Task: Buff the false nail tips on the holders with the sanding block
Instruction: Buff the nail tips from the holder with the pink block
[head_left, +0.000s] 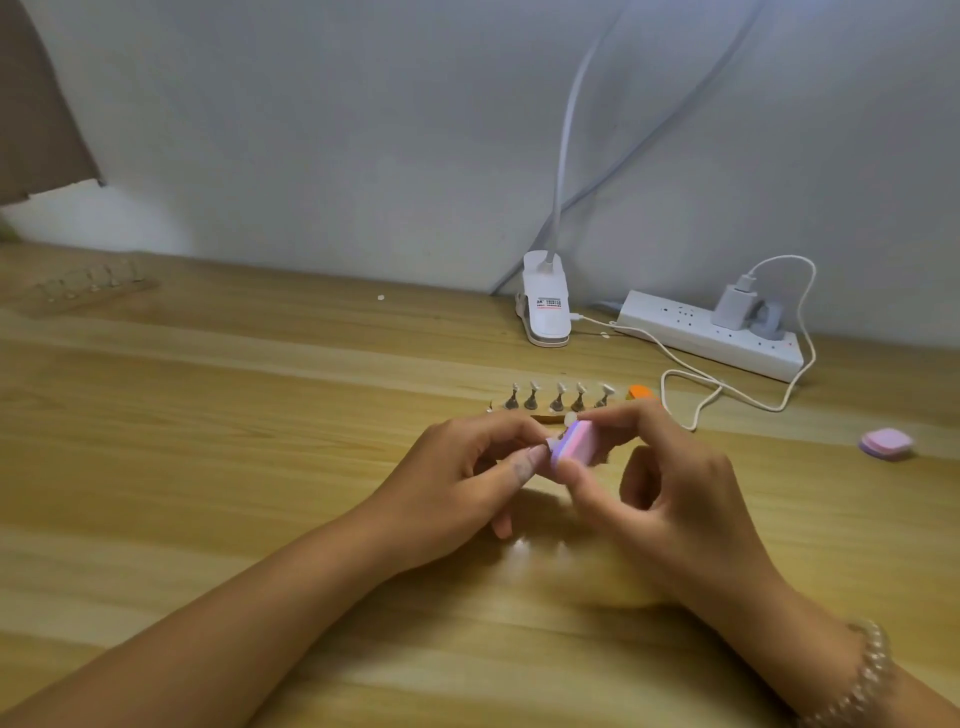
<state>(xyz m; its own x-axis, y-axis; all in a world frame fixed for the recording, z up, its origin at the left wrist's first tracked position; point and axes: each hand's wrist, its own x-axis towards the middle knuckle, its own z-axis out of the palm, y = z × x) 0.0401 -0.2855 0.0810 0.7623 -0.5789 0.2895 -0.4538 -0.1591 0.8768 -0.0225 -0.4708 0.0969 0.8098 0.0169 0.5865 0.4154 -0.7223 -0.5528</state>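
Observation:
My right hand (660, 483) pinches a small pink and purple sanding block (730, 442) between thumb and forefinger. Its edge lies against a false nail tip (549, 443) that my left hand (467, 478) pinches at its fingertips; most of that tip and whatever it sits on is hidden. Just behind my hands, a row of several nail tips on metal holders (558, 397) stands on a narrow strip. Both hands hover a little above the wooden table (234, 415).
An orange block (640, 392) lies at the right end of the holder row. A second pink sanding block (885, 443) lies far right. A white clip lamp base (544, 301), a power strip (711, 332) with a charger and a loose white cable sit behind. A clear stand (88, 286) is far left.

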